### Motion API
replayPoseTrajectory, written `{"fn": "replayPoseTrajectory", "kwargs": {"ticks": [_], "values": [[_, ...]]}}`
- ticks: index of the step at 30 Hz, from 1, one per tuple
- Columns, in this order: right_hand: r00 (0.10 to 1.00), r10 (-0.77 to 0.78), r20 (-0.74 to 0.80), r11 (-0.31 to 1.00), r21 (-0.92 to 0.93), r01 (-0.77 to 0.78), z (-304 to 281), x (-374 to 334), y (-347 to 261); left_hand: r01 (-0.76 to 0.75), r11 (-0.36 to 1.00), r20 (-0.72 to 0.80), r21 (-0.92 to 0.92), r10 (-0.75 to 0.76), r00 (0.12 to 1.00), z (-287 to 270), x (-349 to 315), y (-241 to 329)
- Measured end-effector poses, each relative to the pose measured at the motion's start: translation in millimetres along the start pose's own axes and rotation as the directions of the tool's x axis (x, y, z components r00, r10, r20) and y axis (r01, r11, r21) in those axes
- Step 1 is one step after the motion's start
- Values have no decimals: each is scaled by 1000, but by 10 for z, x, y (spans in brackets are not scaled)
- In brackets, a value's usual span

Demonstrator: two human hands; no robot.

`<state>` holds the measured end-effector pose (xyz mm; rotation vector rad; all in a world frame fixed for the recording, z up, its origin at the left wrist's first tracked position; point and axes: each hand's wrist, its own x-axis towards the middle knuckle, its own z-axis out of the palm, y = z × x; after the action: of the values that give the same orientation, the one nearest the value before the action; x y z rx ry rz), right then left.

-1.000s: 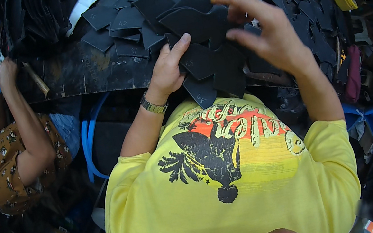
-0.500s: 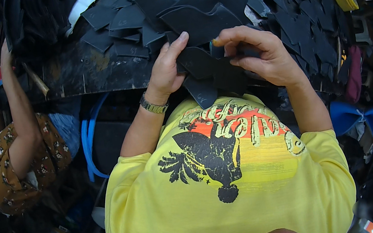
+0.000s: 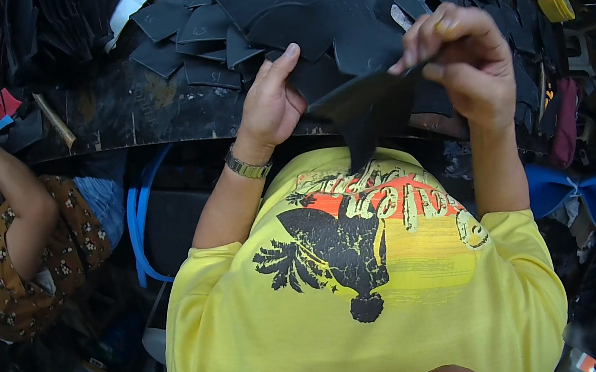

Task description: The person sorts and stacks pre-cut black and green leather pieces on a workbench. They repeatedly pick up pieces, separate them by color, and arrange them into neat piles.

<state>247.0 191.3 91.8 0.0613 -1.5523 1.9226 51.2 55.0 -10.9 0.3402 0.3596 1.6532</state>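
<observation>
Black, flat, curved cut pieces lie in an overlapping heap on the dark workbench in front of me. My right hand is raised over the near edge, thumb and fingers pinched on a corner of a black sheet piece. That piece hangs down in front of my shirt, blurred by motion, its other end near my left fingertips. My left hand, with a watch at its wrist, is open beside the heap, thumb up and fingers loosely bent. Some black pieces carry pale handwritten marks.
At the left a co-worker in a flowered brown top reaches to a red piece and a blue strip. A wooden stick lies on the bench. Yellow containers stand at the far right; a blue wrapped bundle is below them.
My right hand has moved up and right, pulling the black piece away from my left hand, which has loosened. The co-worker's arm has shifted toward the red piece.
</observation>
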Motion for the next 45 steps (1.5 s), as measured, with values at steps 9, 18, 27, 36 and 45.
{"fn": "replayPoseTrajectory", "kwargs": {"ticks": [9,18,27,36,45], "values": [[976,-207,-63,974,-111,199,61,92,0,13,998,-39,56,-10,999,-150,-45,-14],[823,-226,-522,964,-244,110,-492,471,-406,83,943,-87,322,-58,994,-26,-67,-17],[961,105,-257,930,-318,-186,-529,1677,523,-55,660,17,749,63,998,119,-186,11],[976,112,-186,878,-442,-185,-535,1988,1164,-86,721,-10,687,128,992,38,-207,-21],[950,275,-145,882,-355,-310,-775,2013,1142,-18,734,-128,679,143,981,-43,-189,-55]]}}
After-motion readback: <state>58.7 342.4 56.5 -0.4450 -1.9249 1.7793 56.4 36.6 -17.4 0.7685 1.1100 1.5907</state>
